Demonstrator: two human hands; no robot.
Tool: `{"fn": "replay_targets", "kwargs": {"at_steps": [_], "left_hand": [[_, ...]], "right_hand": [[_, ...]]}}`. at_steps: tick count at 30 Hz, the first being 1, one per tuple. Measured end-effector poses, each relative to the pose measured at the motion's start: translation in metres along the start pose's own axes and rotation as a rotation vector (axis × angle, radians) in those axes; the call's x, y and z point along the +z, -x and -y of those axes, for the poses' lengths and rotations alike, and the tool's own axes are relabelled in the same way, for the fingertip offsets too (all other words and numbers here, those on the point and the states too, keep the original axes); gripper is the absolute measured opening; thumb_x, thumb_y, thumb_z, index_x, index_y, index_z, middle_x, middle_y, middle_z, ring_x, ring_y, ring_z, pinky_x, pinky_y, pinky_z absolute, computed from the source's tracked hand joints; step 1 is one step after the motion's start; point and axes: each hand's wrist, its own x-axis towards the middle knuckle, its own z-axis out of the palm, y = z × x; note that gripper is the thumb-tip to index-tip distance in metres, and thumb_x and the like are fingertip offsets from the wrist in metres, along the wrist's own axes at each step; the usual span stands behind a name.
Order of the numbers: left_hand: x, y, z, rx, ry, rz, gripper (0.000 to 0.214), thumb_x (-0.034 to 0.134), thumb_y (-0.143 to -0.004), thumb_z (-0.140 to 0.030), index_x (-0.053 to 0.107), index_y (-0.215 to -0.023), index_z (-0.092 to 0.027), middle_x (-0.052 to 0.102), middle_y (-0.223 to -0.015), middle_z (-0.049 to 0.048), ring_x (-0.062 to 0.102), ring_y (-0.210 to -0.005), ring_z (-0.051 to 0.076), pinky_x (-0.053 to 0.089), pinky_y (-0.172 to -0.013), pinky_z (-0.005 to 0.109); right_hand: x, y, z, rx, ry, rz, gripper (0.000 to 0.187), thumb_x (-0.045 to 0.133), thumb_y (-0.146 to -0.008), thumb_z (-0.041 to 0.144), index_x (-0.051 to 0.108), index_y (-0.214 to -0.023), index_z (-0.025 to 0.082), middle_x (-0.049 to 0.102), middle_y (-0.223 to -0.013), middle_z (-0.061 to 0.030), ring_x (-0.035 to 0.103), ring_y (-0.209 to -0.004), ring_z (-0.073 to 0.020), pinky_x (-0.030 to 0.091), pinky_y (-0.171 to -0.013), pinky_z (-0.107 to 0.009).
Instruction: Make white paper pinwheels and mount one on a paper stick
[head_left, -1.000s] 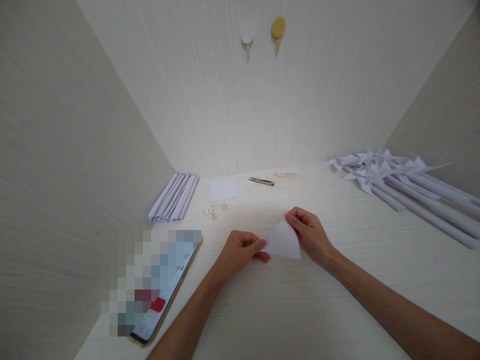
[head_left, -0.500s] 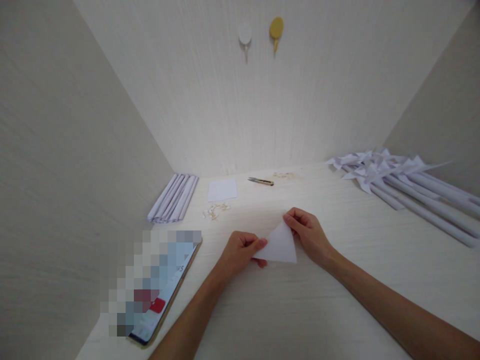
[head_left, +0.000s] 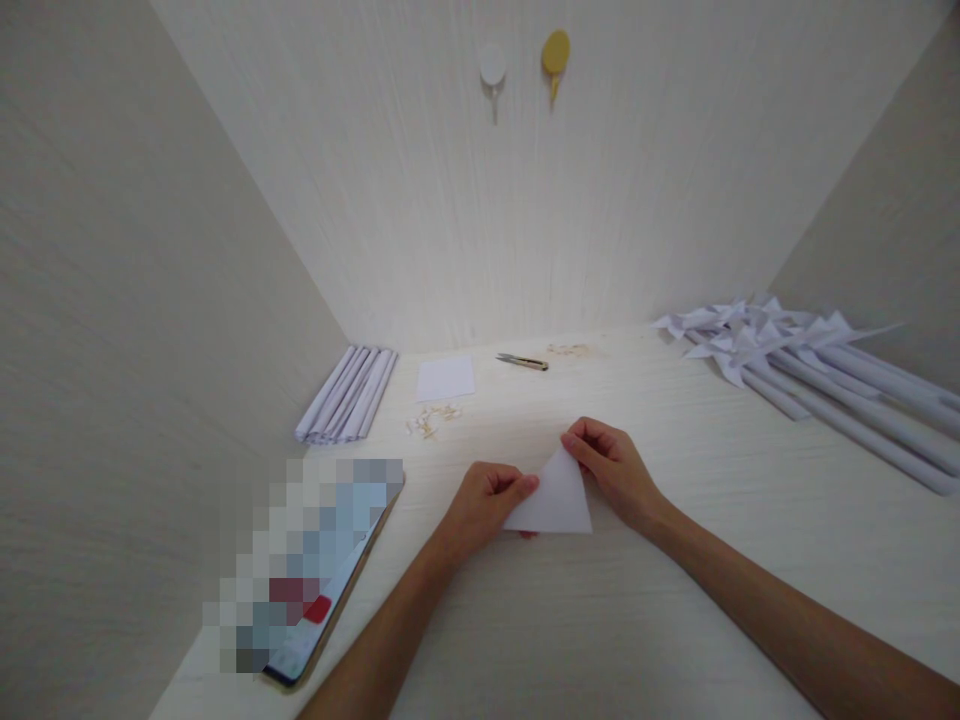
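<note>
Paper triangle [head_left: 553, 500] lower over bare table [head_left: 675, 620], left hand [head_left: 480, 505] and right hand [head_left: 611, 470] grips tight on its edges

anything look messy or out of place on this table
Only minor things: small tan bits lie scattered loose near the square paper, and a second scatter sits beside the snips. The paper triangle pinched between left hand and right hand looks neat.

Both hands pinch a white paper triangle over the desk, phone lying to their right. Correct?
Not quite: the head view shows the phone lying to their left, by the left wall. The rest holds: the left hand and right hand both pinch the white paper triangle.
</note>
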Motion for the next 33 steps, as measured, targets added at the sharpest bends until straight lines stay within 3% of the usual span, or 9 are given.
{"fn": "replay_targets", "kwargs": {"at_steps": [5, 8, 15, 20, 23, 29, 33], "left_hand": [[-0.0016, -0.0011, 0.0026, 0.073, 0.003, 0.069, 0.025, 0.059, -0.065, -0.038, 0.056, -0.064, -0.013, 0.051, -0.050, -0.0030, 0.041, -0.043, 0.006, 0.027, -0.040, 0.017], [-0.0013, -0.0003, 0.0025, 0.041, -0.003, 0.107, 0.023, 0.059, -0.065, -0.037, 0.054, -0.065, -0.014, 0.049, -0.051, -0.0037, 0.040, -0.043, 0.006, 0.027, -0.039, 0.017], [0.0032, 0.0041, 0.0013, 0.049, -0.225, 0.007, 0.042, 0.044, -0.073, -0.048, 0.037, -0.045, -0.017, 0.032, -0.040, -0.0057, 0.029, -0.037, 0.006, 0.020, -0.034, 0.020], [0.0008, 0.0017, 0.0025, 0.129, -0.152, 0.064, 0.030, 0.048, -0.072, -0.041, 0.053, -0.058, -0.015, 0.048, -0.052, -0.0021, 0.040, -0.048, 0.008, 0.030, -0.044, 0.020], [-0.0008, 0.0000, 0.0014, 0.138, -0.090, 0.052, 0.023, 0.053, -0.069, -0.037, 0.057, -0.068, -0.014, 0.048, -0.054, -0.0031, 0.038, -0.048, 0.008, 0.027, -0.045, 0.020], [0.0023, -0.0002, -0.0011, 0.146, -0.205, -0.039, 0.032, 0.046, -0.072, -0.038, 0.042, -0.049, -0.016, 0.034, -0.048, -0.0048, 0.029, -0.044, 0.006, 0.020, -0.039, 0.020], [0.0072, -0.0001, 0.0001, 0.069, -0.197, -0.085, 0.040, 0.043, -0.073, -0.045, 0.034, -0.045, -0.018, 0.029, -0.043, -0.0055, 0.027, -0.038, 0.006, 0.017, -0.035, 0.021]], "right_hand": [[0.0022, 0.0005, 0.0027, 0.002, 0.002, 0.058, 0.030, 0.057, -0.066, 0.042, 0.044, -0.054, 0.018, 0.036, -0.048, 0.0058, 0.030, -0.044, -0.0074, 0.022, -0.041, -0.022], [0.0030, 0.0011, 0.0050, -0.001, 0.021, 0.094, 0.030, 0.058, -0.065, 0.042, 0.044, -0.053, 0.018, 0.037, -0.048, 0.0055, 0.031, -0.045, -0.0075, 0.023, -0.041, -0.022], [0.0024, 0.0008, 0.0051, 0.016, -0.002, 0.132, 0.032, 0.058, -0.064, 0.044, 0.044, -0.053, 0.018, 0.039, -0.049, 0.0051, 0.033, -0.046, -0.0076, 0.025, -0.042, -0.022], [0.0027, 0.0001, 0.0041, 0.005, 0.008, 0.119, 0.030, 0.057, -0.065, 0.043, 0.045, -0.054, 0.018, 0.038, -0.048, 0.0054, 0.031, -0.045, -0.0074, 0.023, -0.042, -0.022], [0.0036, 0.0002, 0.0043, -0.020, 0.040, 0.122, 0.028, 0.057, -0.066, 0.041, 0.046, -0.053, 0.018, 0.036, -0.047, 0.0057, 0.030, -0.045, -0.0075, 0.021, -0.042, -0.022], [0.0036, 0.0004, 0.0037, -0.025, 0.049, 0.127, 0.025, 0.055, -0.067, 0.037, 0.045, -0.054, 0.018, 0.037, -0.048, 0.0056, 0.031, -0.046, -0.0075, 0.022, -0.043, -0.022], [0.0031, 0.0007, 0.0037, -0.027, 0.017, 0.083, 0.026, 0.055, -0.068, 0.039, 0.046, -0.056, 0.018, 0.037, -0.047, 0.0059, 0.032, -0.045, -0.0076, 0.023, -0.042, -0.022]]}}
